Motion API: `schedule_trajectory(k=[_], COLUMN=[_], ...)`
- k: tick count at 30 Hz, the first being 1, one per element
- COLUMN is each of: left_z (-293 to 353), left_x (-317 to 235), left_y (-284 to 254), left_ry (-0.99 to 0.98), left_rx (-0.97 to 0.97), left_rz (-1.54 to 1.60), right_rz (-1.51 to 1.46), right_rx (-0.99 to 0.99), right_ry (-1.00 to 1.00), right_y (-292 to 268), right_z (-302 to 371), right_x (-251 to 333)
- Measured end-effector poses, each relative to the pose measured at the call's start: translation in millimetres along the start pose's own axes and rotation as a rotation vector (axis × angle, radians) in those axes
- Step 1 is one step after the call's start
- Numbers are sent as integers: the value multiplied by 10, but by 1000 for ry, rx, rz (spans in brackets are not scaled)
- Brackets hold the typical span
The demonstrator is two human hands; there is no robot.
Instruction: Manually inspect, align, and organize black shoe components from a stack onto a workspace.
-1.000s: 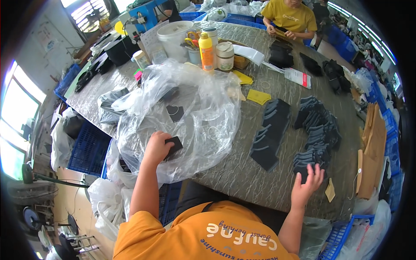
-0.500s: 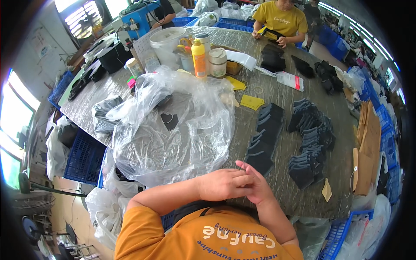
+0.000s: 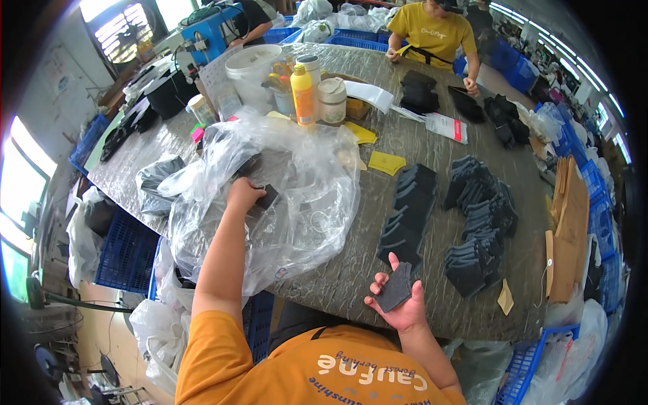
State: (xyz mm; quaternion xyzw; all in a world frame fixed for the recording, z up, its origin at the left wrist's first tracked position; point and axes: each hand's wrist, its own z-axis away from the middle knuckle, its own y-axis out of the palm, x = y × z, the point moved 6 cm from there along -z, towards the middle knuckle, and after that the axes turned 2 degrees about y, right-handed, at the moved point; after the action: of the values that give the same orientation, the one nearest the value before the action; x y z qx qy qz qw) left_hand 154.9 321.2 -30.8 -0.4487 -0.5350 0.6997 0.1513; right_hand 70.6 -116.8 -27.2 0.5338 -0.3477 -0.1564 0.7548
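My left hand (image 3: 244,194) reaches over a clear plastic bag (image 3: 317,233) spread on the table. Its fingers are closed at the edge of a small black fabric piece (image 3: 269,197) lying on the bag. Near the table's front edge, my right hand (image 3: 410,312) is turned palm up with a dark grey, angular fabric piece (image 3: 393,289) held against its fingers. Just beyond it runs an overlapping row of dark pieces (image 3: 408,209). To the right lies a second, curving row of stacked dark pieces (image 3: 466,263).
A yellow bottle (image 3: 303,94), a lidded jar (image 3: 332,100) and a white bucket (image 3: 253,74) stand at the back. Yellow pieces (image 3: 387,163) lie before them. Cardboard (image 3: 570,229) leans at the right edge. Across the table a co-worker (image 3: 432,34) handles black pieces.
My hands were together at the table's front edge. The left has gone forward and left to the black piece on the bag; the right has opened out, showing the grey piece.
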Motion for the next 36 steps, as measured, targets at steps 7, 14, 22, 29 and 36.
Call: schedule_trajectory(k=[7, 14, 22, 29, 36], left_z=[389, 1165, 1265, 1536, 1442], left_x=[-502, -1424, -1479, -1601, -1362], left_y=[-536, 216, 32, -553, -197], left_ry=[325, 867, 802, 1065, 394], left_rx=[-422, 460, 277, -178, 267], left_rz=[589, 283, 260, 239, 712], right_rz=[-7, -151, -74, 170, 487], right_rx=[12, 46, 44, 61, -28], right_ry=[94, 119, 72, 61, -21], right_y=[-168, -212, -255, 81, 286], right_z=[-7, -17, 44, -197, -411], right_x=[-57, -144, -113, -27, 53])
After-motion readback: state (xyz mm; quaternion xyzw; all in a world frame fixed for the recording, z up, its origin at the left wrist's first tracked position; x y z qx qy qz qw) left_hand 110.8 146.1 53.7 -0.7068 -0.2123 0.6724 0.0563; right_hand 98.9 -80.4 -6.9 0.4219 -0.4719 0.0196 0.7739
